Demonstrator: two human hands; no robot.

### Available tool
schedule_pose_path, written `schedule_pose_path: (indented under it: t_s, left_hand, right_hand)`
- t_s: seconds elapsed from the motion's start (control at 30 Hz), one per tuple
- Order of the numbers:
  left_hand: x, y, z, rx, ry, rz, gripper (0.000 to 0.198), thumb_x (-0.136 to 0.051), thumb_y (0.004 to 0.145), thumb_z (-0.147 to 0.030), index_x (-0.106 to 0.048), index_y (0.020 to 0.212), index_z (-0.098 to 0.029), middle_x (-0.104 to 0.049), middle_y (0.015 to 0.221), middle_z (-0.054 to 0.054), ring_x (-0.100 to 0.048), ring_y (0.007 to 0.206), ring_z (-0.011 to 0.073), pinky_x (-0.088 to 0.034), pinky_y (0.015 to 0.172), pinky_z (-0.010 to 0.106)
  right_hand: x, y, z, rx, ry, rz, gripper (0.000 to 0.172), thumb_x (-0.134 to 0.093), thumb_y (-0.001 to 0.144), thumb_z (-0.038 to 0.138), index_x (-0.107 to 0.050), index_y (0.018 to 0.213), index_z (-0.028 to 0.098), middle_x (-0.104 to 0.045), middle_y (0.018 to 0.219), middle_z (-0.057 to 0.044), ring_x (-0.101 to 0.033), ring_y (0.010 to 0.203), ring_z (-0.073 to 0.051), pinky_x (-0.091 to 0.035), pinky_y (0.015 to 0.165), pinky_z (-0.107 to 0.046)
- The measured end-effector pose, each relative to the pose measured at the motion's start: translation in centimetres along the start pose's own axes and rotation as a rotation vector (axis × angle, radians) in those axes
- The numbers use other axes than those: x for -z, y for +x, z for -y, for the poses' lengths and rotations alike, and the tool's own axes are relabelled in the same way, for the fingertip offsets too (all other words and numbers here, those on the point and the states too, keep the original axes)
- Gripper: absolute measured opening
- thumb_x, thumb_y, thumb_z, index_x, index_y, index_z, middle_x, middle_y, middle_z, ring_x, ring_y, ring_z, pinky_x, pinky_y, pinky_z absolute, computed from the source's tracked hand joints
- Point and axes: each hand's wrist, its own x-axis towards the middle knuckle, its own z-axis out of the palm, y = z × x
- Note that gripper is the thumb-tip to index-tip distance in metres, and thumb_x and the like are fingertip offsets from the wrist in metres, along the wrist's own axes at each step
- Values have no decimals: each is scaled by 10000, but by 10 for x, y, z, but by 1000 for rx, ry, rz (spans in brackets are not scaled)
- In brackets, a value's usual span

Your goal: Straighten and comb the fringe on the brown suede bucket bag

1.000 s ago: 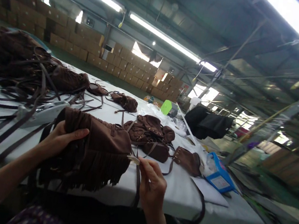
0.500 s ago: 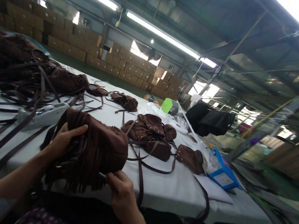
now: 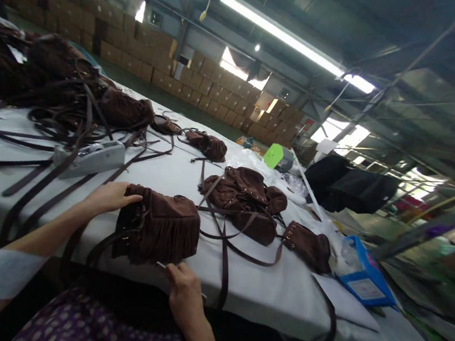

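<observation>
A dark brown fringed bag [image 3: 165, 226] lies on its side at the near edge of the white-covered table, its strings of fringe hanging toward me. My left hand [image 3: 112, 199] grips its left end, the thumb over the top and the other fingers mostly hidden. Just below the bag's lower right corner, my right hand [image 3: 185, 293] is closed round a thin pale rod-like tool [image 3: 161, 266]. The tool's tip points at the fringe; its other end sticks out behind the hand. Whether the tip touches the fringe I cannot tell.
Brown bags [image 3: 245, 195] with long straps lie to the right, and a larger heap of bags [image 3: 56, 69] at the left. Near that heap sits a grey tool [image 3: 97, 159]. A blue box [image 3: 368, 278] stands at the right, with a green object [image 3: 273, 155] farther back.
The bag has turned so its fringed face shows more fully, and it sits lower on the table. My right hand has drawn slightly away from it, exposing the rod-like tool. The view has shifted left.
</observation>
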Motion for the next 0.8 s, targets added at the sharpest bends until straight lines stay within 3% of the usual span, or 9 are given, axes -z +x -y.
schedule_pose_path:
  t_s: [0.07, 0.13, 0.2, 0.27, 0.33, 0.4, 0.5, 0.63, 0.8]
  left_hand:
    - [14, -7, -20, -27, 178, -183, 628, -395, 830, -644, -634, 1102, -131, -700, 954, 167, -635, 929, 356, -466, 794, 422]
    - [10, -10, -49, -210, 176, -263, 610, -317, 893, -604, -578, 1200, -145, -674, 1077, 152, -600, 1035, 314, -439, 872, 390]
    - [-13, -7, -77, -402, 151, -176, 639, -327, 901, -603, -509, 1291, -132, -605, 1229, 157, -543, 1133, 296, -394, 949, 376]
    - [-47, 1, -97, -421, 184, -99, 760, -378, 855, -669, -412, 1378, -118, -504, 1350, 190, -469, 1213, 346, -323, 1011, 447]
    - [-79, 10, -107, -389, 220, -26, 811, -401, 829, -699, -398, 1379, -104, -510, 1327, 226, -457, 1211, 389, -251, 1029, 540]
    - [-104, 15, -108, -415, 232, 16, 754, -442, 827, -679, -473, 1292, -86, -578, 1220, 239, -505, 1149, 393, -244, 1010, 573]
    - [-122, 14, -100, -504, 224, -17, 575, -533, 832, -588, -556, 1110, -84, -643, 1035, 215, -590, 997, 358, -368, 905, 490]
    - [-125, 9, -90, -540, 213, -32, 388, -547, 864, -489, -568, 1035, -142, -663, 923, 146, -628, 871, 299, -433, 771, 386]
    - [-123, 17, -83, -498, 176, -82, 226, -519, 897, -353, -582, 1023, -176, -652, 949, 101, -624, 869, 252, -449, 739, 338]
  right_hand:
    - [-6, 3, 1, 0, 16, 3, 281, -445, 808, -2, -599, 905, 212, -560, 813, -13, -534, 767, -156, -347, 641, -244]
    - [-12, 6, 3, -3, 29, 6, 298, -439, 795, -11, -598, 919, 209, -567, 840, -23, -539, 790, -163, -360, 655, -248]
    - [-17, 6, 3, -3, 32, 3, 322, -430, 784, -19, -599, 941, 204, -575, 860, -33, -541, 799, -170, -374, 663, -254]
    - [-21, 4, 2, 9, 29, -15, 354, -426, 764, -31, -597, 972, 197, -583, 865, -41, -543, 801, -177, -387, 672, -259]
    - [-25, -2, -1, 31, 21, -44, 374, -425, 746, -37, -592, 997, 185, -588, 864, -50, -546, 801, -186, -401, 685, -268]
    - [-29, -11, -6, 39, 9, -62, 359, -427, 732, -33, -587, 982, 169, -591, 860, -64, -551, 794, -197, -416, 694, -282]
    - [-37, -22, -12, 23, 14, -71, 346, -422, 721, -25, -578, 974, 152, -600, 860, -82, -570, 796, -213, -444, 705, -299]
    - [-56, -32, -3, 21, 91, -61, 351, -412, 729, -33, -592, 970, 147, -627, 824, -64, -604, 746, -182, -479, 673, -264]
    - [-98, -66, 33, 169, 60, 15, 229, -460, 771, 36, -640, 762, 177, -613, 605, -10, -585, 509, -160, -490, 478, -244]
